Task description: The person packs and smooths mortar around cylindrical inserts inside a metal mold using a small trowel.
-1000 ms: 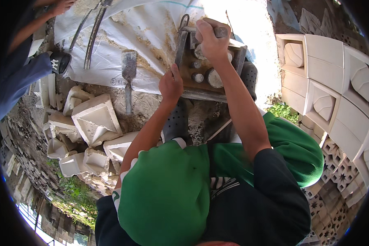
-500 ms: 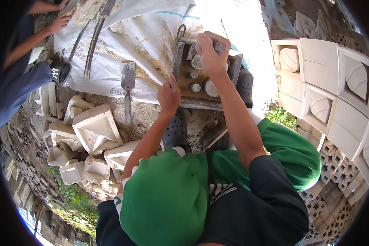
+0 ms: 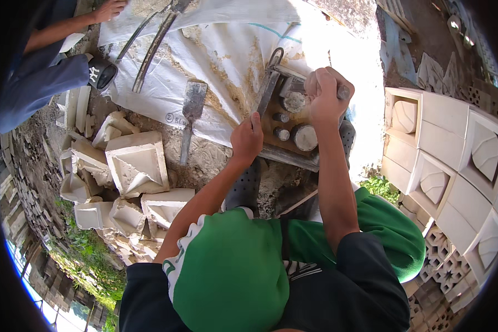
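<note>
While the mould (image 3: 293, 124) sits on the sack (image 3: 227, 61) ahead of my knees, my right hand (image 3: 323, 97) grips a rod (image 3: 343, 91) over it, my left hand (image 3: 248, 138) fisted at its edge; a slip could jab those knuckles or knock the trowel (image 3: 192, 110).

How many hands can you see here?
3: the left hand at the mould's edge, the right hand gripping a tool above it, another person's hand top left. Others may be hidden.
</note>
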Action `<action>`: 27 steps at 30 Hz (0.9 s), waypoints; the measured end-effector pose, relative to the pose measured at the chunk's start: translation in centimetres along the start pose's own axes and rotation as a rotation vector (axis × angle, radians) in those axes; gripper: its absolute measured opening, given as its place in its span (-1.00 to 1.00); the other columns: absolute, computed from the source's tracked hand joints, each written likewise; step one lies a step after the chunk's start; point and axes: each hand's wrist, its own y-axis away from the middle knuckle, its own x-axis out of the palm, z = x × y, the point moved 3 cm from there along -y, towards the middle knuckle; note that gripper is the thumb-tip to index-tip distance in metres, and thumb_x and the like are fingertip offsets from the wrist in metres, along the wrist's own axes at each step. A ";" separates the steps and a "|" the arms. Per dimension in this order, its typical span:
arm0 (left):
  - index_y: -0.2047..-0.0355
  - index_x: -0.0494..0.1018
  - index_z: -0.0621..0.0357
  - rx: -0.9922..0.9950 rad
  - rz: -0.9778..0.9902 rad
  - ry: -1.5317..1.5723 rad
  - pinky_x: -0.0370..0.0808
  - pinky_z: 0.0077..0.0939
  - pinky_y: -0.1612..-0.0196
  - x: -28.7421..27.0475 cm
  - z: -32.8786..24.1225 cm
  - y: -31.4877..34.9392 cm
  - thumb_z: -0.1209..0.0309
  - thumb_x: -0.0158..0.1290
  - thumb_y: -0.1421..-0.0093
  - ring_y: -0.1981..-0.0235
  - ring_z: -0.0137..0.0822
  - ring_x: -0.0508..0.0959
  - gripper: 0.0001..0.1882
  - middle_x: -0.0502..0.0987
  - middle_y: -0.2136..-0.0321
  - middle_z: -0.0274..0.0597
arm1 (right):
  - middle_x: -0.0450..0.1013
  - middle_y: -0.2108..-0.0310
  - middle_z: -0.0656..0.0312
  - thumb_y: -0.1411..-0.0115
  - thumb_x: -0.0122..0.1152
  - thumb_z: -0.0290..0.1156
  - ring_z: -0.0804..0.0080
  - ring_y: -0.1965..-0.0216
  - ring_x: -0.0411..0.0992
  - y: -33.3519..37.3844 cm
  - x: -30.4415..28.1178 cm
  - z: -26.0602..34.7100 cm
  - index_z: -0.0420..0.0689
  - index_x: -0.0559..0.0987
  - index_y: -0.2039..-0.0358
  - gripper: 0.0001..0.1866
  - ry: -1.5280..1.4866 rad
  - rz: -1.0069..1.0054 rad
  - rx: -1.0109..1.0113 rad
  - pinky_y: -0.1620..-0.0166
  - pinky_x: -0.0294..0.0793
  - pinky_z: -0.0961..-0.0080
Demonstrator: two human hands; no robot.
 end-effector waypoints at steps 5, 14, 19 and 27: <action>0.49 0.48 0.21 0.036 -0.037 -0.011 0.37 0.13 0.35 0.4 -0.1 -0.1 0.11 -0.24 -0.40 0.44 0.26 0.51 -0.49 0.54 0.54 0.15 | 0.08 0.80 0.34 -0.17 -0.05 -0.57 0.58 0.73 0.02 0.2 -0.4 -1.9 -0.13 0.17 0.81 -0.59 0.139 -0.022 -0.033 0.61 -0.02 0.51; 0.46 0.49 0.23 0.023 -0.016 -0.037 0.37 0.12 0.31 0.2 -0.2 0.1 0.12 -0.26 -0.41 0.41 0.27 0.51 -0.49 0.55 0.50 0.16 | 0.03 0.80 0.38 -0.14 -0.05 -0.55 0.61 0.74 -0.04 -0.4 -0.1 0.1 -0.08 0.14 0.81 -0.60 -0.036 0.029 0.033 0.62 -0.05 0.52; 0.48 0.48 0.25 -0.015 0.018 0.008 0.35 0.12 0.31 0.1 -0.4 0.0 0.11 -0.28 -0.42 0.40 0.28 0.50 -0.47 0.55 0.50 0.16 | 0.06 0.81 0.36 -0.14 -0.04 -0.54 0.60 0.75 -0.02 -0.2 0.0 -1.0 -0.09 0.15 0.82 -0.59 0.071 0.085 0.059 0.63 -0.03 0.52; 0.51 0.47 0.26 0.018 -0.036 -0.015 0.36 0.11 0.31 0.0 -0.6 -0.1 0.10 -0.28 -0.42 0.40 0.28 0.50 -0.45 0.54 0.50 0.17 | 0.10 0.80 0.36 -0.15 -0.05 -0.58 0.64 0.73 0.00 0.8 0.7 -0.2 -0.12 0.13 0.81 -0.59 0.139 0.078 -0.050 0.63 -0.05 0.54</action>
